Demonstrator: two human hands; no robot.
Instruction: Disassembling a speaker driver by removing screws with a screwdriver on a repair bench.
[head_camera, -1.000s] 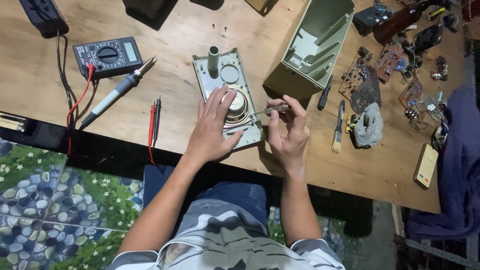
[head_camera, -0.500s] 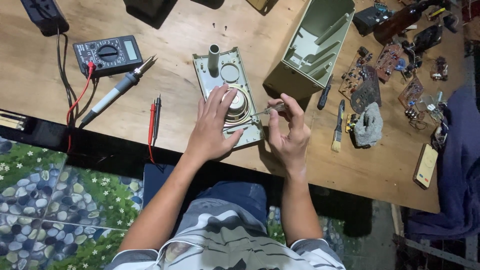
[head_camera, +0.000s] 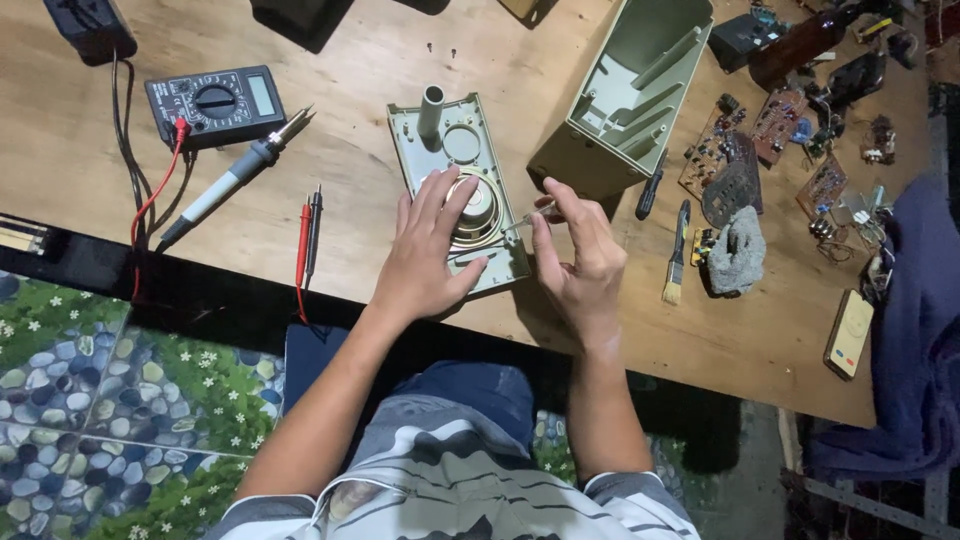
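A grey-green plastic panel (head_camera: 452, 140) lies flat on the wooden table (head_camera: 350, 130), with a round speaker (head_camera: 478, 205) mounted in it and a short tube standing at its far end. My left hand (head_camera: 428, 255) rests on the panel, fingers spread over the speaker's left side. My right hand (head_camera: 580, 260) pinches a thin metal tool (head_camera: 522, 219) whose tip points at the speaker's right edge. The matching open housing (head_camera: 625, 95) lies just right of the panel.
A multimeter (head_camera: 215, 103) with red and black probes (head_camera: 307, 235) and a soldering iron (head_camera: 235, 178) lie to the left. Circuit boards (head_camera: 765, 150), a brush (head_camera: 677, 255), a grey lump (head_camera: 738, 252) and a small remote (head_camera: 850, 332) crowd the right side.
My right hand has shifted slightly, keeping the thin tool at the speaker's edge. My left hand stays pressed on the panel.
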